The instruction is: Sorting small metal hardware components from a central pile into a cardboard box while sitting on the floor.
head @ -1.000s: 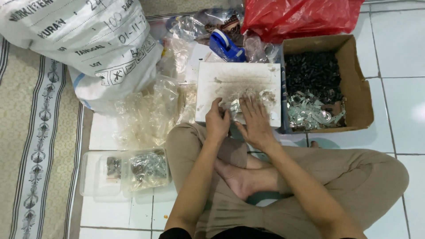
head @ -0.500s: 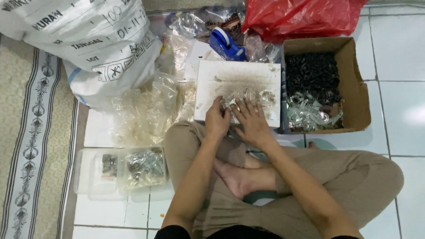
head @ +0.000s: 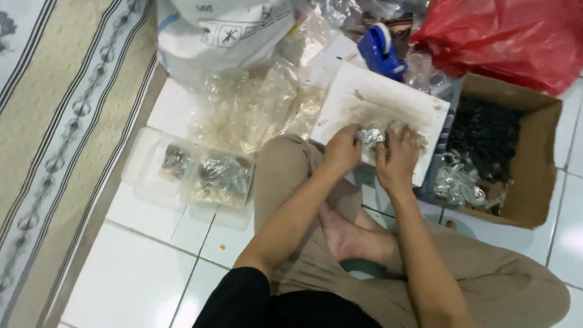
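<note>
I sit cross-legged on a tiled floor. My left hand (head: 343,150) and my right hand (head: 398,157) rest side by side on a white board (head: 379,100) that lies across my knee. Between the fingers of both hands is a small clear plastic bag of little metal parts (head: 370,135); both hands pinch it. Dark smudges mark the board above the hands. The parts inside the bag are too small to tell apart.
A cardboard box (head: 534,164) of dark small parts and filled bags stands at the right. A clear plastic tray (head: 182,176) with filled bags lies at the left, loose clear bags (head: 255,109) behind it. A blue tape dispenser (head: 379,51), a red bag (head: 510,39) and a white sack (head: 225,30) sit beyond.
The view has tilted and shifted, so the scene now sits turned to the right. Both hands stay together on the board with the small bag.
</note>
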